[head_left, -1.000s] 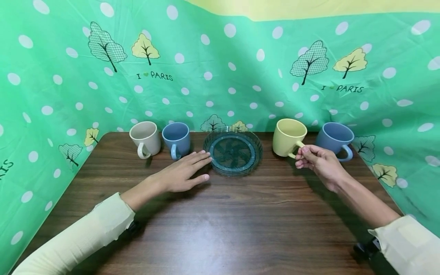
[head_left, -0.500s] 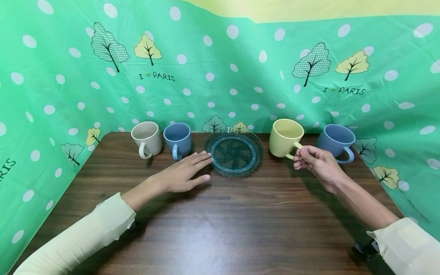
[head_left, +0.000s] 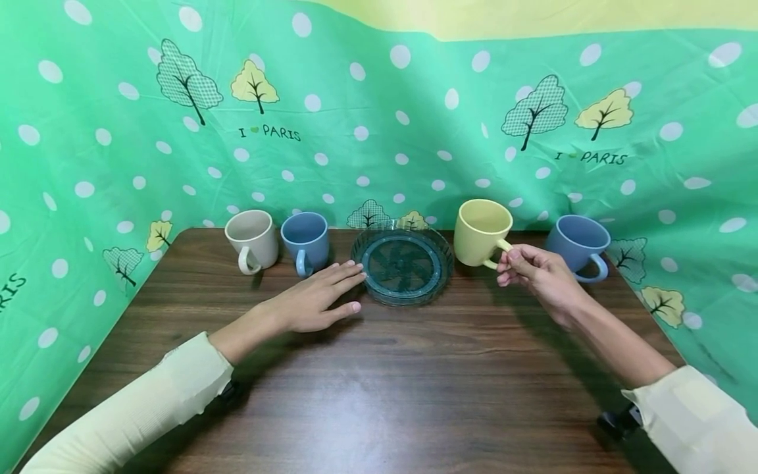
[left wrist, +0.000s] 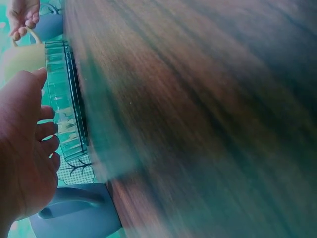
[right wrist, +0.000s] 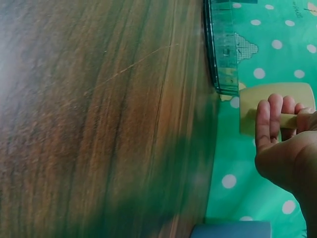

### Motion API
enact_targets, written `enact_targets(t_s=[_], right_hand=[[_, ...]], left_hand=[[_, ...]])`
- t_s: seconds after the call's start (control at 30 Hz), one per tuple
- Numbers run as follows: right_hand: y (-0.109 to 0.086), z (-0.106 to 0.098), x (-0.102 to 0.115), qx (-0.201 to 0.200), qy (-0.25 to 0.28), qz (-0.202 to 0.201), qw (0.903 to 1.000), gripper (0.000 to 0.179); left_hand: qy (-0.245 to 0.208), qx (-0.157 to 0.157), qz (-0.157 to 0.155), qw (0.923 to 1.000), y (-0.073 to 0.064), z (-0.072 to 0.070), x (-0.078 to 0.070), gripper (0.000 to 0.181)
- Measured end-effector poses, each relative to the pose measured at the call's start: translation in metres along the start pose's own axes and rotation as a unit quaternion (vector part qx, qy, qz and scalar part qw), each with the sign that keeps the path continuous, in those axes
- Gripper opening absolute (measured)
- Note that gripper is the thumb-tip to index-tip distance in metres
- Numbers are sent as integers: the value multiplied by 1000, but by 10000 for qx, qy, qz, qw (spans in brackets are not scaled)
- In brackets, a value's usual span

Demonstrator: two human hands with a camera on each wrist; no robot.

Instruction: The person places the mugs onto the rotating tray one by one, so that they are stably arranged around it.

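My right hand (head_left: 541, 280) pinches the handle of a yellow mug (head_left: 482, 230), which hangs upright just right of a round, clear fluted glass dish (head_left: 405, 299). In the right wrist view a strip of green cloth shows between the base of the yellow mug (right wrist: 247, 91) and the table. My left hand (head_left: 314, 299) lies flat with straight fingers, their tips right at the left rim of the dish. In the left wrist view, those fingers (left wrist: 47, 131) overlap the dish's ribbed wall (left wrist: 64, 114).
Left of the dish stand a blue mug (head_left: 304, 237) and an off-white mug (head_left: 251, 237), handles facing me. Another blue mug (head_left: 577, 240) stands right of my right hand. Behind the brown wooden table (head_left: 379, 368) hangs a green dotted cloth (head_left: 331, 79).
My right hand has lifted the yellow mug and carried it left, away from the right blue mug and closer to the dish. The left hand has stayed at the dish's rim.
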State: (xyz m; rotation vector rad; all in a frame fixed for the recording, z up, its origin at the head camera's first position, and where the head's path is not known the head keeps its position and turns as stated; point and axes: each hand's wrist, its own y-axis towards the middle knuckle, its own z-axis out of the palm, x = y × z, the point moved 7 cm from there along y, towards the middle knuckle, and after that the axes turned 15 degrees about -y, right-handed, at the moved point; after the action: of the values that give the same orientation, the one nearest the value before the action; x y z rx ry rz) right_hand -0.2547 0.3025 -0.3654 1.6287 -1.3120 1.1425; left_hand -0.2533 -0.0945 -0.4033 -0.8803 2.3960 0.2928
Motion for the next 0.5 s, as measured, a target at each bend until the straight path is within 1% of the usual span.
enact_targets(t_s=[0.23,0.4,0.5], right_hand=[[4,4,6,5,-222,143,9997,23],[7,9,11,27,-253,78,9996,23],[8,13,13,62,-172,5,9998,22]], left_hand=[[7,-2,32,10000,-2,1,0,72],[11,-23,50,10000,-2,0,0,71],[17,1,36,10000,-2,0,0,71]])
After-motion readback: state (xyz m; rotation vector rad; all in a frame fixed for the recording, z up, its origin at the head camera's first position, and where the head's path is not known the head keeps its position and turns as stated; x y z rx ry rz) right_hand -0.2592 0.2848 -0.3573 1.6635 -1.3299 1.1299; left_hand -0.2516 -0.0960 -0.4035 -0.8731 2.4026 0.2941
